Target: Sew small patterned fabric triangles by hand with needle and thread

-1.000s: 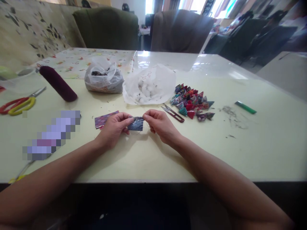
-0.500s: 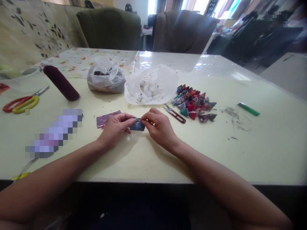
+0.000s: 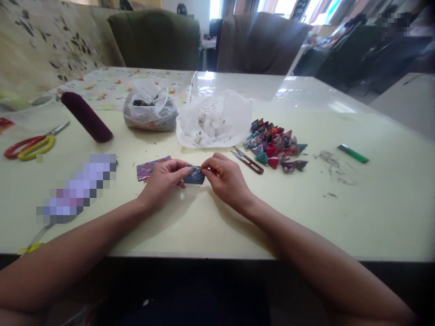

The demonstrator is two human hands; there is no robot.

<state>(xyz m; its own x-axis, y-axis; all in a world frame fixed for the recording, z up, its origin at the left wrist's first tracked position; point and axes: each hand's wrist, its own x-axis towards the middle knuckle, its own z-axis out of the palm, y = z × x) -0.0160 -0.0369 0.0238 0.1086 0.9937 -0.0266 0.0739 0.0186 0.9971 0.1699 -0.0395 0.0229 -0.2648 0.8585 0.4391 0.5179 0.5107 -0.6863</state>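
My left hand (image 3: 167, 181) is closed, pinching a small dark blue patterned fabric piece (image 3: 194, 177) between thumb and fingers. At that piece's upper right edge, my right hand (image 3: 224, 176) is closed in a pinch. A thin light line shows on the fabric between the fingertips; what the right fingers hold is too small to name. Partly behind the left hand lies a purple and red patterned fabric patch (image 3: 149, 169). Thread snips (image 3: 249, 162) with dark red handles rest to the right of my right hand, beside a pile of small folded fabric pieces (image 3: 273, 145).
Behind the hands stand a white plastic bag of stuffing (image 3: 214, 124) and another plastic bag (image 3: 149, 113). Leftward lie a maroon cylinder (image 3: 86, 117), red and yellow scissors (image 3: 37, 145) and a blurred-out object (image 3: 79, 188). Loose threads (image 3: 333, 167) and a green object (image 3: 353, 154) lie rightward.
My right fingertips have shifted very slightly right along the fabric's edge. The left hand keeps its pinch, and the things on the table have stayed put.
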